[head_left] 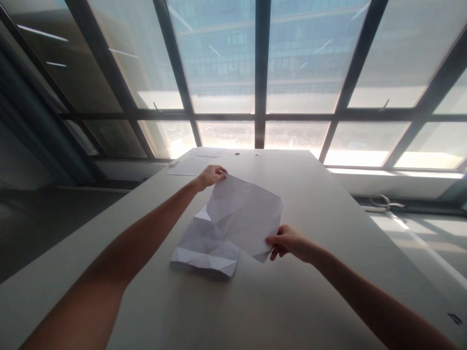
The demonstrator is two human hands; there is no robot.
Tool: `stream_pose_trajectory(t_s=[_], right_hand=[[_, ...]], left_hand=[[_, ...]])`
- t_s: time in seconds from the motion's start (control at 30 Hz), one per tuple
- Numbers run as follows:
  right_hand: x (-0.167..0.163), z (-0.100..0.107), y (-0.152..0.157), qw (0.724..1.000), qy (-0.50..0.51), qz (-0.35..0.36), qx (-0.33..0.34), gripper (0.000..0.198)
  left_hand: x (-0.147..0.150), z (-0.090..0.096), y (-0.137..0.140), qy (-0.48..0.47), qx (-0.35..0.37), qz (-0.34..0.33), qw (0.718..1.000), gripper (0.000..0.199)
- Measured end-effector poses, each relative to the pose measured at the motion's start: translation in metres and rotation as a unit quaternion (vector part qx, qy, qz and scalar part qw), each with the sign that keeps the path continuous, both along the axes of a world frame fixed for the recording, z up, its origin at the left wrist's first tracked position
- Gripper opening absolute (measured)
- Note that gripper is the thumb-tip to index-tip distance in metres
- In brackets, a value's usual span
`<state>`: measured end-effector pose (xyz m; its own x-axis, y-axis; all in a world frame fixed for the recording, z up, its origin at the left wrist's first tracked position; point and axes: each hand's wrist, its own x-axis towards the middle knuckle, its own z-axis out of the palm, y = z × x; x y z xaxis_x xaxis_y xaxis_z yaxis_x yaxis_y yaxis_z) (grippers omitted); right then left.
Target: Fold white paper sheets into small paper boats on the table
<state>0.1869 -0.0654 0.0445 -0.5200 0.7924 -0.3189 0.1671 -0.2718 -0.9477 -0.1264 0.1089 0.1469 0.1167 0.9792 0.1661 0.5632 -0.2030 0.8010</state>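
Observation:
A creased white sheet of paper (251,209) is held up between my two hands, slanting above the table. My left hand (212,177) pinches its upper left corner between thumb and fingers. At the lower right edge, my right hand (286,241) grips it with the thumb on top and the fingers curled beneath. Under and to the left of this sheet lies a second white paper (206,245), marked with crossing fold lines and with raised, bent edges. The raised sheet covers its upper right part.
Flat white sheets (188,166) lie at the far left of the white table (292,301). Two small round holes show near its far edge. Beyond stand large dark-framed windows (260,73). A pale cable loop (383,201) lies right of the table.

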Motion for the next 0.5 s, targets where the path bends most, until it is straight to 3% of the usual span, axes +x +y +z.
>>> stream_pose_trajectory(t_s=[0.1, 0.2, 0.27, 0.37, 0.5], right_hand=[[-0.045, -0.004, -0.028, 0.999, 0.007, -0.014, -0.041, 0.018], [-0.066, -0.008, -0.045, 0.998, 0.021, 0.001, -0.053, 0.018], [-0.068, -0.012, -0.048, 0.999, 0.015, -0.013, -0.037, 0.019], [-0.064, -0.019, -0.040, 0.996, -0.014, -0.093, -0.001, 0.024], [-0.056, -0.030, -0.023, 0.987, -0.039, -0.155, -0.035, 0.025]], left_hand=[[0.006, 0.002, 0.007, 0.013, 0.014, 0.001, 1.000, 0.033], [0.010, -0.003, 0.009, 0.011, 0.006, -0.007, 1.000, 0.033], [0.009, -0.009, 0.008, 0.009, 0.000, -0.012, 1.000, 0.034], [-0.001, -0.025, -0.001, 0.018, -0.018, -0.011, 1.000, 0.035], [-0.027, -0.058, -0.027, 0.052, -0.067, -0.013, 0.996, 0.031]])
